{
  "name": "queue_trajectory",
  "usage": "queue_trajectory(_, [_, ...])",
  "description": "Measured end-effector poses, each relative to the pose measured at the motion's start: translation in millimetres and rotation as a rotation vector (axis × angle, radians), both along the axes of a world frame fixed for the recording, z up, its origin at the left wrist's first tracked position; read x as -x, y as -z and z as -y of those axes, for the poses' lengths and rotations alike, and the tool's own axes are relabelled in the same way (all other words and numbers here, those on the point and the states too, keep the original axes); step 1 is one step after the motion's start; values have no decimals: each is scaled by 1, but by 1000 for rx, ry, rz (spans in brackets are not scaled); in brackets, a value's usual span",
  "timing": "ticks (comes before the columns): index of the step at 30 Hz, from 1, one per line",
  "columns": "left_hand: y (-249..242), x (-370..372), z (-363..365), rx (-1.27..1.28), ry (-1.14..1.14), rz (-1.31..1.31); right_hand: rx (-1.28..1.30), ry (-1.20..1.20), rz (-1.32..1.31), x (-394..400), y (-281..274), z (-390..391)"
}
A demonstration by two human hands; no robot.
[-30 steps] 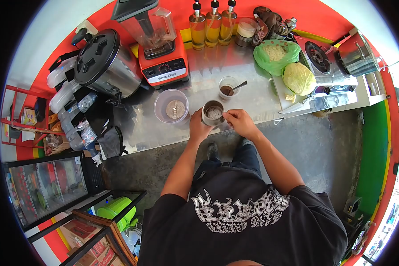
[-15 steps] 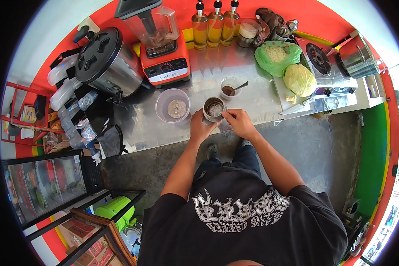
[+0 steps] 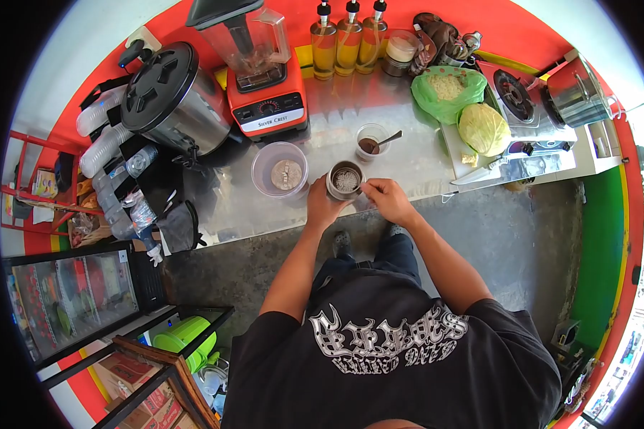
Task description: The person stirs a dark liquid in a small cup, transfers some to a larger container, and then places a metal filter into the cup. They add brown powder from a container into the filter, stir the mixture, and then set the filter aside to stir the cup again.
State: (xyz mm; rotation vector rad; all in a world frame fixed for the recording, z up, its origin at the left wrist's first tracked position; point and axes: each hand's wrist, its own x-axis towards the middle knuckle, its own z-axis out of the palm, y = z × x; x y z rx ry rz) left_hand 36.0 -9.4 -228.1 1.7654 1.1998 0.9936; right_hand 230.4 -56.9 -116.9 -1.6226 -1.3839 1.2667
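Over the front edge of the steel counter (image 3: 401, 164), my left hand (image 3: 322, 207) wraps around a small metal cup (image 3: 345, 180) with a pale, frothy content. My right hand (image 3: 386, 196) pinches the cup's right rim. Just left of the cup stands a clear plastic tub (image 3: 279, 170) with something pale at its bottom. Behind the cup is a small clear glass (image 3: 371, 140) with brown powder and a spoon in it.
An orange-based blender (image 3: 261, 71) and a large steel urn (image 3: 168, 100) stand at the back left. Three oil bottles (image 3: 347, 36) line the back wall. To the right lie a cabbage (image 3: 483, 129), a green bag (image 3: 447, 89), a knife (image 3: 479, 171) and a gas stove (image 3: 522, 100).
The metal cup and both hands have shifted slightly; the grip stays the same.
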Motion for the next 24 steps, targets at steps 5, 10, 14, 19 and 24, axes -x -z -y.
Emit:
queue_trajectory(5, [-1,0,-1,-8,13,-38,11,-11,-6,-3,9,3])
queue_trajectory(10, [11,-2,-3,25,-1,9,-11,-23,-62,-8,22,4])
queue_trajectory(14, [10,-2,-2,-50,-26,73,-29,-44,-157,-12,37,7])
queue_trajectory(19, [5,-2,-2,-26,4,130,-30,-73,-97,-12,23,9])
queue_trajectory(24, [14,-3,-3,43,28,155,-27,-92,-159,-16,29,8])
